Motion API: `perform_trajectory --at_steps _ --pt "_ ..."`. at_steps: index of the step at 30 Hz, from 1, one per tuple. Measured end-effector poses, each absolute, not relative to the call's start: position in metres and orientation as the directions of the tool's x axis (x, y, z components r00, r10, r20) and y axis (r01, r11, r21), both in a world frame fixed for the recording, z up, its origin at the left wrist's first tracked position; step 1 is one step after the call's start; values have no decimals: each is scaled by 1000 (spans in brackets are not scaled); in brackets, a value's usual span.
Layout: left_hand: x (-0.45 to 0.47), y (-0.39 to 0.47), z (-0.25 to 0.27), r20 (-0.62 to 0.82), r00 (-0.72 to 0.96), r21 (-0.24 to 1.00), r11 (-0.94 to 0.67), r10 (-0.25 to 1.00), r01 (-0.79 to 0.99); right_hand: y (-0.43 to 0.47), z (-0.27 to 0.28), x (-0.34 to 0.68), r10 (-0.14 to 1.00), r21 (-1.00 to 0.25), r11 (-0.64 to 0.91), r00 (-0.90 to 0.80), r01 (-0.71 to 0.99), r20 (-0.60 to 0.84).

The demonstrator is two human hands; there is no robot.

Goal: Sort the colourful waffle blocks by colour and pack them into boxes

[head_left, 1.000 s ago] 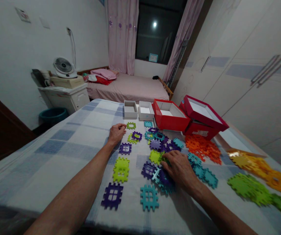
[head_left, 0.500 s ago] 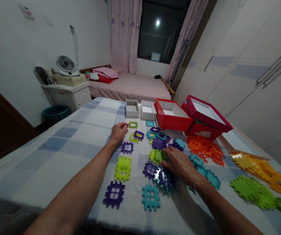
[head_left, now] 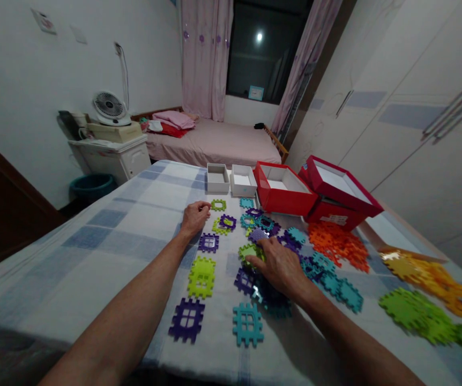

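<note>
My left hand (head_left: 196,218) rests on the cloth with its fingers curled in, and nothing shows in them. Its fingertips are beside a lime green square frame tile (head_left: 218,205). Over the mixed pile, my right hand (head_left: 281,262) grips the edge of a lime green notched tile (head_left: 248,252) between thumb and fingers. Behind that tile lies a purple tile (head_left: 259,235), and a purple window tile (head_left: 244,281) is in front. Between my arms, a purple tile (head_left: 209,243), a lime window tile (head_left: 201,277) and another purple window tile (head_left: 187,320) form a column.
A turquoise window tile (head_left: 247,324) lies near the front edge. Orange pieces (head_left: 339,246), yellow pieces (head_left: 436,279) and green pieces (head_left: 416,316) are heaped to the right. Small grey-white boxes (head_left: 244,187), an open red box (head_left: 287,201) and stacked red boxes (head_left: 331,209) stand at the back.
My right hand has shifted slightly left and away from me, and the lime green tile has moved left with it. My left hand has stayed in place.
</note>
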State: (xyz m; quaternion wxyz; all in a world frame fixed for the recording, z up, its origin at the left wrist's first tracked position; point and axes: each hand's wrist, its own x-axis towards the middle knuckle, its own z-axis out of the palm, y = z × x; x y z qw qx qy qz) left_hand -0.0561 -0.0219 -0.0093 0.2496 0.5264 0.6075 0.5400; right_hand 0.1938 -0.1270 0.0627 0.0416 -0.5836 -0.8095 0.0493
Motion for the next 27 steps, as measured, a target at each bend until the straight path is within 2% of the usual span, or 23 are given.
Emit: perform_trajectory --at_steps 2,5,8,13,16,19,22,25,27 --pt "-56 -22 -9 270 -317 914 -140 909 380 -125 58 186 941 -127 337 -337 933 22" --pt "-55 -23 -8 278 -313 908 -143 908 393 -119 52 183 912 -273 401 -410 875 25" --pt "-55 -24 -7 279 -313 906 -140 908 400 -112 51 187 905 -385 395 -425 834 9" --pt "-54 -23 -7 272 -310 902 -129 911 413 -110 53 193 904 -428 375 -427 822 -29" --pt "-54 -23 -8 269 -310 899 -122 912 421 -107 49 195 886 -422 420 -464 803 -2" --pt "-53 -23 -8 266 -314 898 -115 912 426 -101 48 194 886 -469 417 -462 778 22" --pt "-53 -23 -7 257 -315 898 -106 913 427 -96 57 190 890 -606 365 -456 707 4" --pt "-52 -24 -6 253 -311 897 -102 916 430 -102 73 177 850 -777 327 -527 538 -7" --pt "-52 -24 -6 256 -306 893 -104 917 437 -113 83 165 813 -820 353 -582 451 30"
